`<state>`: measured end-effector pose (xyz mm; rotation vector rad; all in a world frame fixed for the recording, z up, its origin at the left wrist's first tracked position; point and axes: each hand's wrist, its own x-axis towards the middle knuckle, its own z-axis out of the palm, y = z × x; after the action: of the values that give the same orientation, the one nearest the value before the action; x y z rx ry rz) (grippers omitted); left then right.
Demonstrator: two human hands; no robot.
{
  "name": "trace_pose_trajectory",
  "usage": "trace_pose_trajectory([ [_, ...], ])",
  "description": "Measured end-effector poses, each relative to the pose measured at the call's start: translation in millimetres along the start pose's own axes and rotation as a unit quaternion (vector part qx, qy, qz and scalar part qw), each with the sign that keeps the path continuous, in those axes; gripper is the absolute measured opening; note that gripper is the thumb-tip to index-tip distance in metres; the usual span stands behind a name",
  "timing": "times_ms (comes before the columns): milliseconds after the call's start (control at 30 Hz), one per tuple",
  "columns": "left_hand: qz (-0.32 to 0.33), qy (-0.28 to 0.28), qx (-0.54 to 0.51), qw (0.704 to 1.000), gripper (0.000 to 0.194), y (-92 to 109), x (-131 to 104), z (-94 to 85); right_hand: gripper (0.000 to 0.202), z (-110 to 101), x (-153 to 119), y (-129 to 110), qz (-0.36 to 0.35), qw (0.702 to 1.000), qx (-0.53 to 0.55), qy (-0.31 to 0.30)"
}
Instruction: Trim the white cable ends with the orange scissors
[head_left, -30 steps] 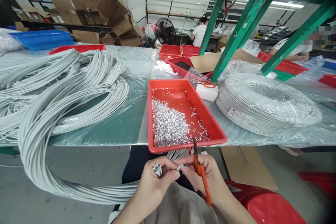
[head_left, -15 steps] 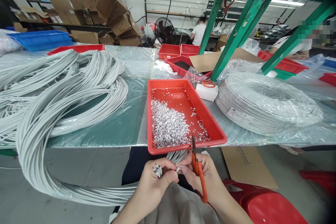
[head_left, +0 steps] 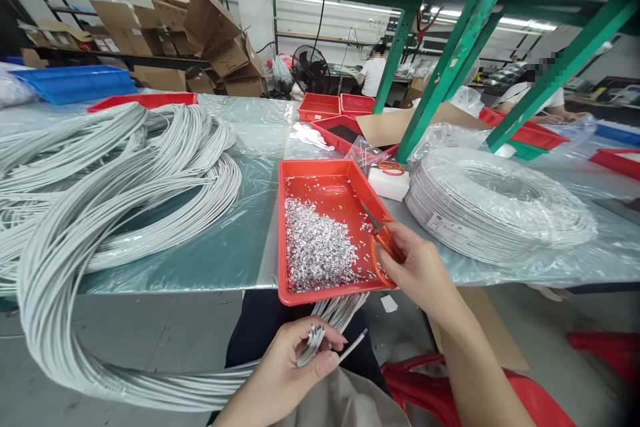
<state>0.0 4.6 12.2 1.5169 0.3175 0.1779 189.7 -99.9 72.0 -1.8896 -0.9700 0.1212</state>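
A bunch of gray wires (head_left: 314,340) is held in the curled L grip (head_left: 293,361), in front of the table (head_left: 235,260), w/ 1 wire (head_left: 354,347) sticking out by the thumb. Orange snips (head_left: 389,243) are held in the R grip (head_left: 420,268), wrapped round the handles, over the red tray (head_left: 330,193). Shiny bits (head_left: 320,247) are heaped in the tray, btwn the wire pile (L) (head_left: 185,140) & wrapped coil (R) (head_left: 440,207).

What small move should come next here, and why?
Probably bring the orange-handled scissors in the right hand to the cable end jutting from the left hand: that end stands apart from the bundle, while the scissors are over the red tray.
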Motion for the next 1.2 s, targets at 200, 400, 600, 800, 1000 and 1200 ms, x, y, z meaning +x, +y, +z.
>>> trace_pose_trajectory([
  [200, -0.016, 0.039, -0.109, 0.993, 0.033, -8, -5, -4.7, 0.043, -1, -25, 10, -0.015, 0.991, 0.075, -0.11],
  [400, -0.009, 0.08, -0.132, 0.988, 0.033, -5, -4, 3.1, 0.053, -6, -57, 6, 0.052, 0.968, 0.068, -0.238],
  [600, -0.015, 0.077, -0.092, 0.993, 0.03, 1, -5, 3.7, 0.049, -14, -70, -5, 0.034, 0.935, 0.013, -0.353],
  [800, -0.007, 0.072, -0.039, 0.997, 0.024, 2, -9, 1.9, 0.045, -18, -68, -6, 0.0, 0.935, -0.039, -0.353],
  [1000, 0.033, 0.114, -0.022, 0.993, 0.017, 4, -5, 6.1, 0.036, -25, -67, -17, -0.015, 0.912, -0.087, -0.4],
  [1200, 0.025, 0.144, -0.091, 0.985, 0.023, 9, -2, 9.5, 0.036, -21, -67, -21, -0.014, 0.903, -0.115, -0.413],
])
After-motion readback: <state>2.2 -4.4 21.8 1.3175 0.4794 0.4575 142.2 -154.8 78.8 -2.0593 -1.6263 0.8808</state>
